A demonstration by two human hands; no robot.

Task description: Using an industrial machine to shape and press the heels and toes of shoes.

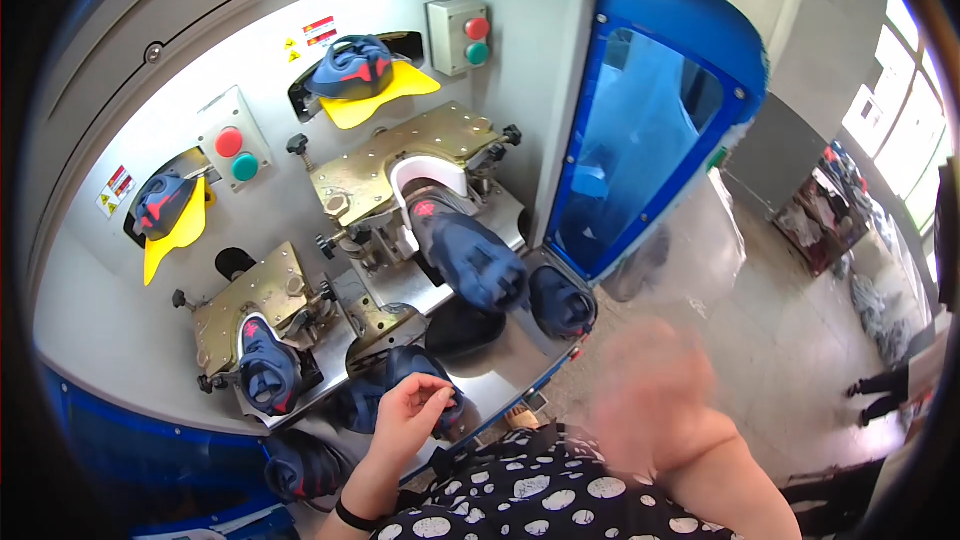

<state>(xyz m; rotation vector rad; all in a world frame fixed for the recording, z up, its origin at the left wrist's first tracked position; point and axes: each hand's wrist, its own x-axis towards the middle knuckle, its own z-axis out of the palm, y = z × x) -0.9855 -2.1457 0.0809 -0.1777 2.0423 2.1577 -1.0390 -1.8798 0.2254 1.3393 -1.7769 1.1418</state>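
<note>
My left hand (412, 418) is closed, thumb and fingertips together, in front of a dark blue shoe (404, 368) on the machine's metal ledge. What it pinches, if anything, I cannot make out. Smeared by motion, my right hand (655, 385) is raised beyond the ledge's right end, its fingers unreadable. A dark blue shoe (472, 255) sits in the white-padded clamp (428, 178) of the right station. In the smaller left station rests another shoe (268, 370) with red details. One more dark shoe (560, 302) stands at the ledge's right end.
Above the stations, shoe uppers (352, 68) sit by yellow flaps (382, 95). Two button boxes (458, 35) (234, 145) carry red and green buttons. A blue windowed door (645, 120) stands at right. Another dark shoe (305, 462) lies at lower left. Shelving (822, 210) stands farther off.
</note>
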